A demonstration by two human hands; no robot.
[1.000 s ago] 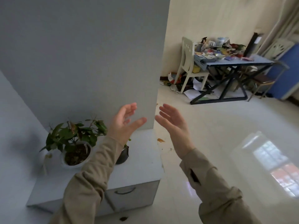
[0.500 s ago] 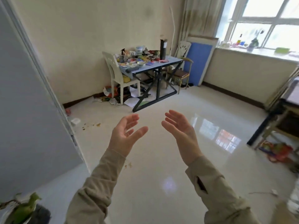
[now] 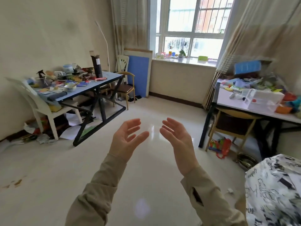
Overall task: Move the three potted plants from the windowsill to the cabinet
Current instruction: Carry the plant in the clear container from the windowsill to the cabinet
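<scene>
My left hand (image 3: pixel 127 138) and my right hand (image 3: pixel 178 139) are raised in front of me over the glossy floor, palms facing each other, fingers apart, holding nothing. Far across the room, one small potted plant (image 3: pixel 181 56) with green leaves in a pale pot stands on the windowsill (image 3: pixel 185 60) under the barred window. The cabinet and the plants on it are out of view.
A cluttered blue table (image 3: pixel 91 86) with a white chair (image 3: pixel 42 105) and a brown chair stands at left. A white table (image 3: pixel 254 110) heaped with items and a chair stand at right. A patterned cloth (image 3: pixel 275 190) fills the lower right. Small items crowd the sill.
My view has swung right, from the white cabinet with two potted plants to the room and the window. Both hands stay raised, open and empty.
</scene>
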